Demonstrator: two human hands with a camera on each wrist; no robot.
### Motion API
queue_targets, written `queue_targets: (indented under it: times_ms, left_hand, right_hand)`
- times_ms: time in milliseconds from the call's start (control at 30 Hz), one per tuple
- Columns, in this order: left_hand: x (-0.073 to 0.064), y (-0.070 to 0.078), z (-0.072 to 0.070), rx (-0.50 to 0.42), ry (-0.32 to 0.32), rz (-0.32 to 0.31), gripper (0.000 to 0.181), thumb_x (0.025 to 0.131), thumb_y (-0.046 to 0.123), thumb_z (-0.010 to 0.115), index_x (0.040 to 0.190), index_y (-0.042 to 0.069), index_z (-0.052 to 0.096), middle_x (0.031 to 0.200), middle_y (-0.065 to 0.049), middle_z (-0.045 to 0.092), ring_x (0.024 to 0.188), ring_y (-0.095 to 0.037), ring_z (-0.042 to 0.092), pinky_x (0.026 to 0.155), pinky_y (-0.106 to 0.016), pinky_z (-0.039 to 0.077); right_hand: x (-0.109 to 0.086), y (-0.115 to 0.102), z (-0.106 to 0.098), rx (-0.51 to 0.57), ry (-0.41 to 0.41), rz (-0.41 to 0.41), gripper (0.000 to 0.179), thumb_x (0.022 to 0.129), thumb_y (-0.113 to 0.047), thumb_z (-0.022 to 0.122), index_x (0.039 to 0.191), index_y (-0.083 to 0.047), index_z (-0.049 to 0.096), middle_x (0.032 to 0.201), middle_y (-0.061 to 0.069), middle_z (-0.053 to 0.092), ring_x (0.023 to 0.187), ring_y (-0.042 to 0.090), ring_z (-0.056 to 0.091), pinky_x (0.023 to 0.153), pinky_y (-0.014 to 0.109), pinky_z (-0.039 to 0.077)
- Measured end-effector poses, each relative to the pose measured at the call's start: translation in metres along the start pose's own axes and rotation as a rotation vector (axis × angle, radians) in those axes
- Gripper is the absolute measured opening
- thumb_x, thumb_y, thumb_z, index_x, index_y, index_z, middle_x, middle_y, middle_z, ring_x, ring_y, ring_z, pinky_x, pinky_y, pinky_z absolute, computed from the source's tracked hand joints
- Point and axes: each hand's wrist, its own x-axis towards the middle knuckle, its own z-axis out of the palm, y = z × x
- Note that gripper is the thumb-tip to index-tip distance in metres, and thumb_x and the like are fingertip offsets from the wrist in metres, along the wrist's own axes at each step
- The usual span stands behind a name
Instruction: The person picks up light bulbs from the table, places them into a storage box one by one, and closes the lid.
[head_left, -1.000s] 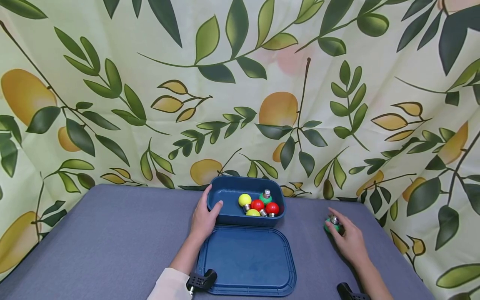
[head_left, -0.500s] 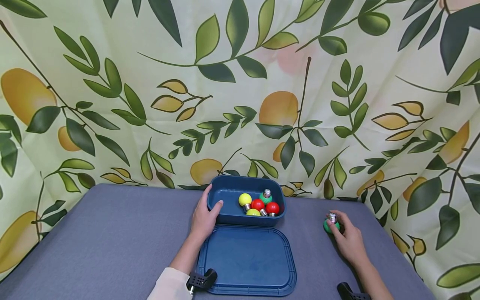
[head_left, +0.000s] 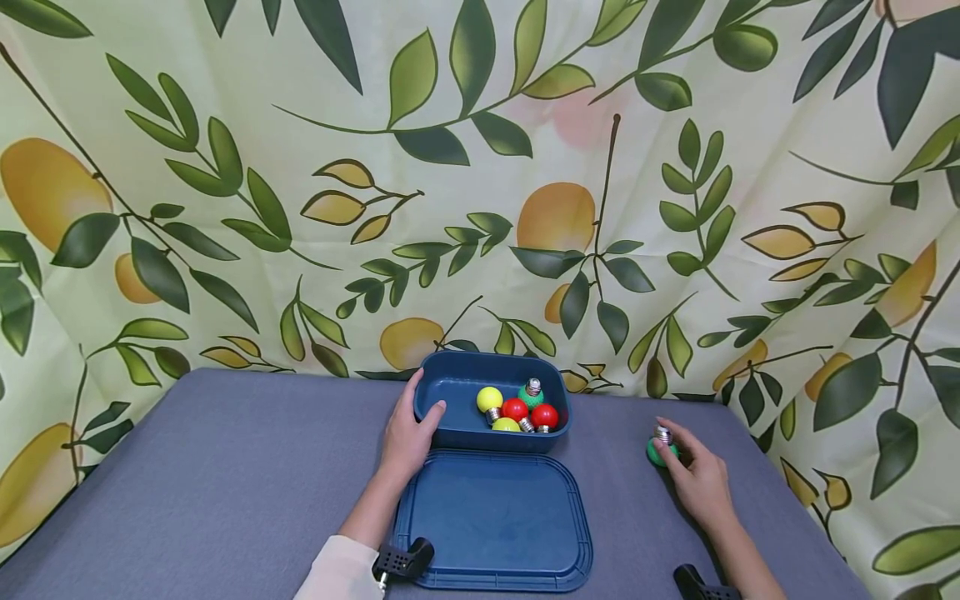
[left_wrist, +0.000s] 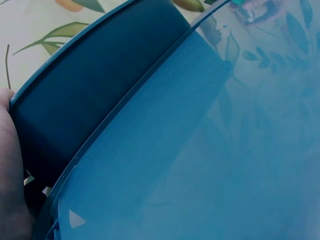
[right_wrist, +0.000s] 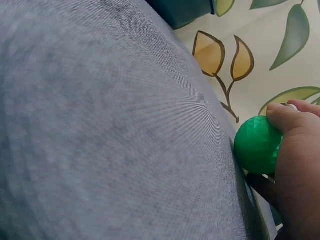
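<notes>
My left hand [head_left: 408, 433] grips the left end of a dark blue plastic box [head_left: 468, 440], its thumb over the front corner and fingers along the left wall. Inside lie small bulbs with silver screw bases: a yellow bulb [head_left: 490, 399], another yellow one, two red ones including a red bulb [head_left: 545, 416], and an upright green bulb [head_left: 531, 397]. To the right, my right hand [head_left: 701, 479] pinches a separate green bulb [right_wrist: 257, 145] near its metal base between thumb and fingers. That bulb stands base up at the cloth.
A blue lid [head_left: 495, 521] with a ridged rim lies flat in front of the box. Grey cloth [head_left: 247, 483] covers the table. Behind it hangs a leaf-and-fruit patterned curtain [head_left: 480, 167]. Black straps with devices [head_left: 405, 560] sit on both wrists.
The green bulb at my right hand now stands more upright, with its screw base tilted less to the right. My right fingers have shifted slightly around it. My left hand and the box stay put.
</notes>
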Motion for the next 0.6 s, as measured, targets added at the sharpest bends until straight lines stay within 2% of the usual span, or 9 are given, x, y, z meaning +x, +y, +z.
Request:
queue_targets:
  times_ms: [100, 200, 333, 433, 500, 600]
  left_hand:
    - [0.0, -0.001, -0.001, 0.002, 0.002, 0.002, 0.066, 0.1, 0.035, 0.061, 0.158, 0.034, 0.032, 0.165, -0.01, 0.033, 0.152, -0.037, 0.033, 0.118, -0.064, 0.029]
    - [0.0, -0.001, -0.001, 0.004, 0.004, 0.0, 0.066, 0.099, 0.035, 0.061, 0.158, 0.034, 0.032, 0.165, -0.01, 0.034, 0.151, -0.037, 0.034, 0.118, -0.064, 0.029]
    - [0.0, -0.002, -0.001, 0.002, 0.011, -0.004, 0.066, 0.099, 0.036, 0.061, 0.158, 0.034, 0.033, 0.165, -0.01, 0.034, 0.151, -0.037, 0.034, 0.118, -0.064, 0.029]
    - [0.001, -0.002, 0.0, 0.001, 0.019, 0.002, 0.066, 0.098, 0.036, 0.061, 0.158, 0.033, 0.033, 0.164, -0.01, 0.035, 0.15, -0.037, 0.035, 0.117, -0.065, 0.03]
    - [0.001, -0.002, 0.0, -0.001, 0.022, 0.003, 0.066, 0.098, 0.037, 0.062, 0.158, 0.033, 0.034, 0.164, -0.009, 0.036, 0.15, -0.037, 0.036, 0.117, -0.065, 0.031]
    - [0.001, -0.002, 0.001, -0.003, 0.016, 0.004, 0.066, 0.098, 0.036, 0.062, 0.158, 0.033, 0.034, 0.164, -0.01, 0.036, 0.15, -0.037, 0.036, 0.116, -0.065, 0.031]
  right_hand:
    - [0.0, -0.003, -0.001, 0.016, 0.003, 0.008, 0.032, 0.095, -0.018, 0.071, 0.126, -0.012, 0.07, 0.104, 0.018, 0.077, 0.08, -0.018, 0.049, 0.066, 0.01, 0.04]
    - [0.002, -0.009, -0.002, 0.053, 0.024, 0.024, 0.031, 0.093, -0.014, 0.072, 0.125, -0.009, 0.071, 0.102, 0.02, 0.077, 0.084, -0.026, 0.047, 0.067, 0.004, 0.04]
    - [0.008, -0.018, -0.007, 0.122, 0.07, 0.07, 0.032, 0.093, -0.011, 0.072, 0.125, -0.007, 0.07, 0.106, 0.022, 0.075, 0.087, -0.034, 0.045, 0.068, -0.002, 0.04]
    - [0.012, -0.024, -0.012, 0.154, 0.085, 0.1, 0.033, 0.094, -0.012, 0.072, 0.126, -0.006, 0.07, 0.108, 0.022, 0.075, 0.087, -0.034, 0.046, 0.068, -0.003, 0.041]
    - [0.015, -0.03, -0.016, 0.171, 0.088, 0.126, 0.034, 0.094, -0.013, 0.072, 0.127, -0.007, 0.07, 0.105, 0.013, 0.076, 0.087, -0.032, 0.049, 0.07, -0.002, 0.042]
    - [0.018, -0.04, -0.022, 0.199, 0.103, 0.166, 0.034, 0.094, -0.016, 0.072, 0.127, -0.008, 0.07, 0.099, -0.014, 0.073, 0.087, -0.03, 0.052, 0.069, -0.002, 0.044]
